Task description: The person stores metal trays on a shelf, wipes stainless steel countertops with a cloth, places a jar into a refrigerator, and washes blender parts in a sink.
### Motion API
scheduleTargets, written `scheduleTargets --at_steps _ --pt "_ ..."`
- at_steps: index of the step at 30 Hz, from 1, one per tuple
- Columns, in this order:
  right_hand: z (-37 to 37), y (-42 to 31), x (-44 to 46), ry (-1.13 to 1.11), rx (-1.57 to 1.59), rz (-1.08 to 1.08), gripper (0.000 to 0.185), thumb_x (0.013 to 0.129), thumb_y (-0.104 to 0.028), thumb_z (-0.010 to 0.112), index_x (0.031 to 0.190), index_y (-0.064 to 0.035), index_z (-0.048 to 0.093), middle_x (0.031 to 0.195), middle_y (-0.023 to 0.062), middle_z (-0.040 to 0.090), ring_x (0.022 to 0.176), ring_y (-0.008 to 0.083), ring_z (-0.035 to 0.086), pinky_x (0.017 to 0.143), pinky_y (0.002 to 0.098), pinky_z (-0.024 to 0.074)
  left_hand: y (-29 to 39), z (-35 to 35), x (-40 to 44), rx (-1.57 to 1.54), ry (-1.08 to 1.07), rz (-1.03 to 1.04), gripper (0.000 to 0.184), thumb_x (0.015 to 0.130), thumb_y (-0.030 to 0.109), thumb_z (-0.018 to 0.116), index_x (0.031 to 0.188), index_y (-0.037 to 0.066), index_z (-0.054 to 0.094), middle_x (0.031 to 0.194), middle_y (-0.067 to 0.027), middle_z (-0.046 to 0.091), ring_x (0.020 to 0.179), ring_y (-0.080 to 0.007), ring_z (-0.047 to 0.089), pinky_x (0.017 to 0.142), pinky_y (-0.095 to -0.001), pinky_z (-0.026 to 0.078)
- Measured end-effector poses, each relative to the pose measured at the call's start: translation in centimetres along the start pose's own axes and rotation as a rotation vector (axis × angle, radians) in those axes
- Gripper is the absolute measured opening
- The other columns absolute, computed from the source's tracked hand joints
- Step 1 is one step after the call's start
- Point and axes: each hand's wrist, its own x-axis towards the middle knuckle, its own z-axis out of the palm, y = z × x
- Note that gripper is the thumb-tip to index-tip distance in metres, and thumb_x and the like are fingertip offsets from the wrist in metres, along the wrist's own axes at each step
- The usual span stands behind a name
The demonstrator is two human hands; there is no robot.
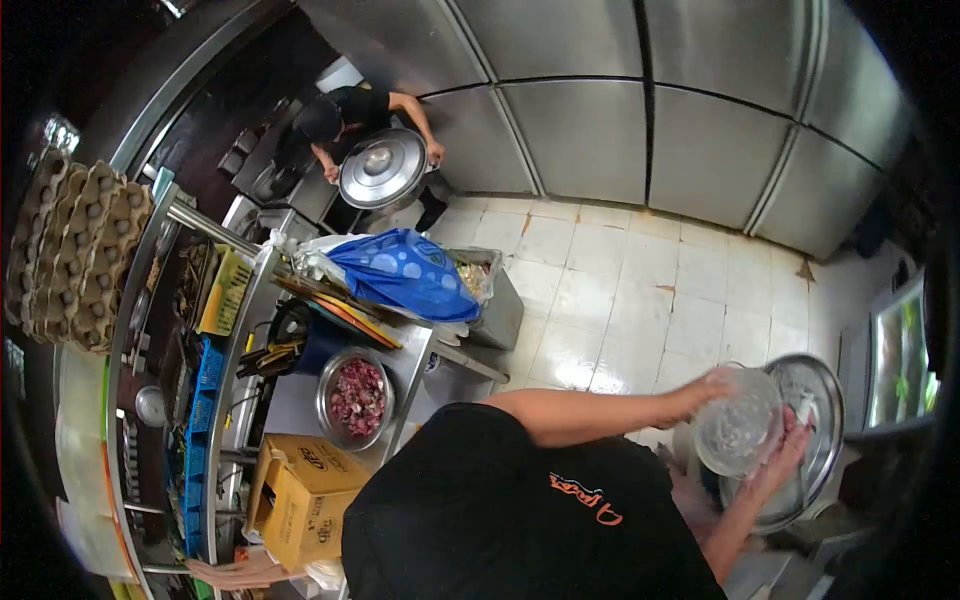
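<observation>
Out at the right of the head view, both my hands are on a translucent plastic tub (738, 425). My left hand (708, 392) grips its upper left side, while the fingers of my right hand (783, 458) press on its lower right side. The tub looks tilted, and what is in it cannot be made out. Just beyond lies a large round metal basin or tray (828, 410) with something pale and wet-looking on it. My forearms and the tub hide part of it.
A co-worker (360, 108) holds a large metal lid (382, 170) near steel cabinets (575, 135). On the left counter stand a metal bowl of cut meat (357, 397) and a cardboard box (310, 500). Blue bag (405, 270), grey bin (500, 305) and stacked egg trays (75, 255) are nearby.
</observation>
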Motion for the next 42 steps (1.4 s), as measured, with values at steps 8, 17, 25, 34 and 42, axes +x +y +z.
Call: scheduleTargets --at_steps 8,17,25,34,42 --pt "16.7 4.5 15.1 -0.466 -0.064 -0.028 0.043 0.092 -0.017 0.057 0.128 0.0027 0.044 0.104 0.0147 0.063 0.098 0.0209 0.059 0.089 0.0355 0.0466 12.8 -10.9 4.1 -0.458 0.061 0.105 0.061 0.097 0.051 0.032 0.138 0.007 0.036 0.134 -0.0156 0.046 0.124 -0.0265 0.046 0.102 -0.0403 0.042" --pt "29.6 2.5 26.3 -1.224 -0.726 -0.654 0.033 0.060 -0.004 0.069 0.092 -0.0126 0.070 0.073 0.0049 0.055 0.096 0.0308 0.052 0.102 0.0591 0.0309 20.6 -18.1 12.2 -0.608 0.138 0.256 0.059 0.098 0.050 0.030 0.135 0.006 0.041 0.130 -0.0129 0.051 0.119 -0.0241 0.051 0.102 -0.0387 0.040" --pt "37.2 7.5 34.1 -1.404 -0.677 -0.599 0.032 0.057 -0.002 0.071 0.086 -0.0152 0.072 0.081 0.0048 0.051 0.094 0.0287 0.051 0.101 0.0574 0.0343 24.0 -23.2 15.3 -0.635 0.473 0.293 0.063 0.096 0.050 0.039 0.140 0.006 0.033 0.139 -0.0124 0.039 0.130 -0.0233 0.037 0.105 -0.0379 0.034" --pt "28.5 3.8 46.6 -1.149 -0.772 -0.708 0.045 0.060 -0.010 0.068 0.105 -0.0130 0.068 0.090 0.0065 0.057 0.105 0.0322 0.049 0.105 0.0561 0.0304 27.0 -20.2 30.7 -0.443 0.334 0.079 0.060 0.093 0.050 0.044 0.137 0.009 0.038 0.131 -0.0119 0.047 0.117 -0.0226 0.048 0.098 -0.0413 0.041" --pt "12.2 -5.4 57.8 -0.609 -0.533 -0.773 0.038 0.075 -0.019 0.065 0.110 -0.0035 0.064 0.109 0.0146 0.050 0.106 0.0322 0.048 0.095 0.0430 0.0382 31.4 -3.4 49.8 -0.058 0.083 -0.042 0.075 0.089 0.062 0.036 0.140 0.007 0.033 0.138 -0.0171 0.039 0.125 -0.0342 0.041 0.104 -0.0486 0.036"
